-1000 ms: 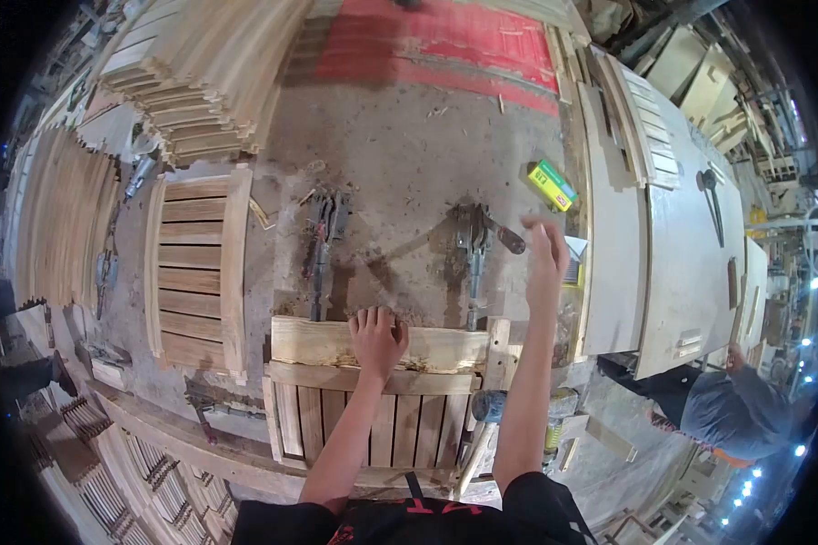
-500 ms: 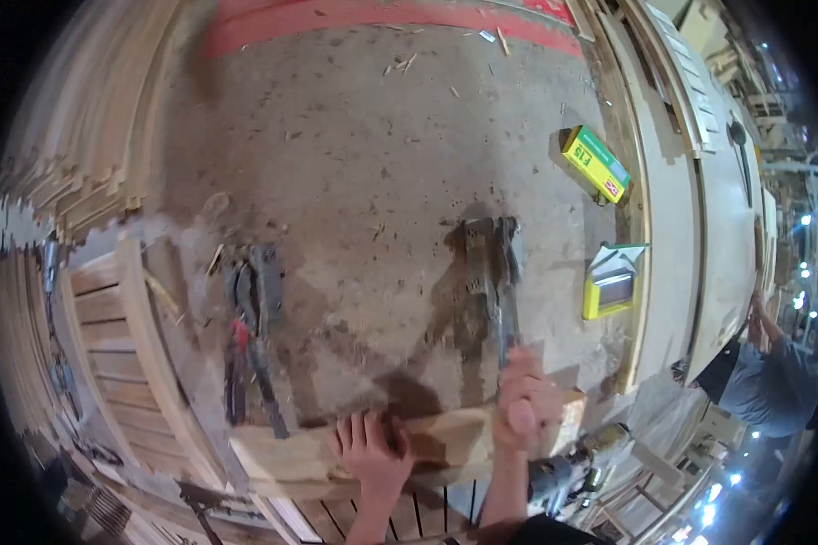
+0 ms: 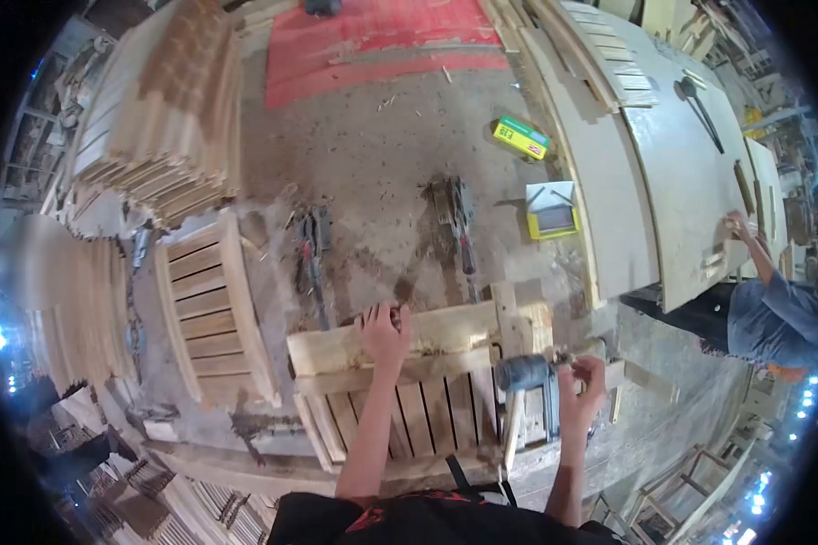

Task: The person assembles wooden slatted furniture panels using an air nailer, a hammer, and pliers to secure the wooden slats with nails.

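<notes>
My left hand (image 3: 384, 329) rests on a pale wooden rail (image 3: 445, 329), its fingers curled over the far edge. A slatted wooden frame (image 3: 413, 418) lies on the near side of that rail. My right hand (image 3: 583, 386) is at the right end, fingers bent together beside a power tool (image 3: 524, 373) with a dark cylindrical head, which looks like a nail gun. What those fingers hold, if anything, is too small to make out. Beyond the rail are two metal clamps, the left one (image 3: 311, 241) and the right one (image 3: 456, 222).
A second slatted frame (image 3: 211, 313) lies left, near stacked wooden strips (image 3: 168, 109). A yellow-green box (image 3: 521, 138) and an open yellow box (image 3: 552, 221) sit on the bench (image 3: 364, 154). Pale boards (image 3: 600, 191) line the right side. A co-worker (image 3: 768, 313) stands at far right.
My right hand has left the right clamp's handle area and moved right, to beside the power tool. My left hand stays on the rail. The view has shifted, showing more of the slatted frame.
</notes>
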`<state>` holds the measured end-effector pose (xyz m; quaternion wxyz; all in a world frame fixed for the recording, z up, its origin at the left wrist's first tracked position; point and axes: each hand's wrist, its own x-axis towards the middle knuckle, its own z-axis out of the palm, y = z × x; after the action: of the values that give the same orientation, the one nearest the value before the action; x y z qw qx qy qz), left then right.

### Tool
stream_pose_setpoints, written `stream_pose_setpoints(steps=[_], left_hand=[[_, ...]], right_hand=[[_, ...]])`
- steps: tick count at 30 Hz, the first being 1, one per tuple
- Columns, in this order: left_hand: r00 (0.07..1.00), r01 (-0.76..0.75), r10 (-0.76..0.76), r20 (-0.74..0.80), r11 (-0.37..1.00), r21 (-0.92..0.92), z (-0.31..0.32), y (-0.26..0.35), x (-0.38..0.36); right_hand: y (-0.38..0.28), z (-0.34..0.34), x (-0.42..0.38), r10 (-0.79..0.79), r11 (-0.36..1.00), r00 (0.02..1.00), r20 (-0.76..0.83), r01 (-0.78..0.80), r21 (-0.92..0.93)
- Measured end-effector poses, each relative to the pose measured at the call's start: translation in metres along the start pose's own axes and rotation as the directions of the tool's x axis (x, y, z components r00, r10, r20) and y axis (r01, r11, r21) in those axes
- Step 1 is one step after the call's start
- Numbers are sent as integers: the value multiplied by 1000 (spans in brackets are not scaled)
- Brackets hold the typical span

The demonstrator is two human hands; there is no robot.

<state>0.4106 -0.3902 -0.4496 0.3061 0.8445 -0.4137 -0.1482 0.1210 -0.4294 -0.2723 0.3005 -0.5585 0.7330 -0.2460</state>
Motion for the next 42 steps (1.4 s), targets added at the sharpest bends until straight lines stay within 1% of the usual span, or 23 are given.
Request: stream_pose_setpoints(steps=[2,5,7,9,11,12,14,17,20,21,23,24,25,28,29,30,31,33,36,39,40,41,42], left_hand=[[999,50,-49,9,932,-360,-12,-7,-2],[980,-68,24,-197,973,-220,-88,-7,-38],[964,47,-101,-246,976,-215,-148,-21,-75],[913,220,-258,-316,964,-151,-199,-63,-112],[886,379,-342,-312,923,65,-249,-118,-147],[891,355,-289,-350,924,141,-264,-134,-161],[897,307,-172,-407,906,293,-286,-163,-189],[960,212,-153,-233,943,257,-288,-201,-214],[934,267,-238,-265,961,79,-279,-235,-210],[925,297,-281,-255,954,26,-276,-246,-209],[875,477,-473,-107,878,19,-287,-222,-193],[831,556,-555,-36,831,25,-294,-214,-183],[851,526,-526,-1,850,38,-292,-215,-175],[877,468,-472,93,882,64,-286,-216,-159],[868,471,-478,131,878,85,-292,-210,-156],[854,479,-491,171,871,107,-293,-208,-158],[873,477,-481,87,877,58,-289,-214,-159],[874,474,-475,-103,880,-31,-282,-227,-161],[863,497,-485,-143,866,59,-287,-210,-160],[837,543,-525,-151,832,118,-285,-207,-159],[837,541,-523,-160,834,104,-283,-208,-160],[838,536,-518,-172,839,88,-282,-209,-159],[843,525,-506,-181,848,75,-282,-209,-159]], right_hand=[[57,-24,-31,-29,988,990,135,49,-148],[154,-7,-89,-207,929,935,286,280,-242],[135,12,-111,73,993,904,421,-105,54],[139,28,-114,132,988,955,265,-104,-118],[134,32,-95,129,933,991,27,-112,-342],[135,25,-83,98,870,987,-128,-147,-471],[161,4,-50,45,813,979,-201,-152,-563],[181,-16,-17,-14,800,984,-178,-95,-593],[175,-42,0,3,724,999,-49,-35,-689],[175,-46,-4,-50,797,997,-59,4,-605],[161,-44,-12,-164,905,983,-85,115,-410],[149,-37,-26,-119,891,992,28,119,-438],[133,-27,-49,-29,878,987,158,101,-467],[135,7,-106,247,742,850,466,143,-655],[165,29,-115,293,752,845,446,84,-654],[169,32,-132,179,845,898,401,68,-530],[184,42,-144,-66,872,952,300,201,-446],[137,23,-155,-104,977,950,293,153,-150],[118,22,-144,19,997,867,497,18,-68],[10,29,-122,-201,973,786,584,228,28],[-10,53,-105,-403,885,760,510,466,4],[-24,88,-79,-391,877,769,506,479,-49],[-51,120,-54,-440,885,772,458,461,72]])
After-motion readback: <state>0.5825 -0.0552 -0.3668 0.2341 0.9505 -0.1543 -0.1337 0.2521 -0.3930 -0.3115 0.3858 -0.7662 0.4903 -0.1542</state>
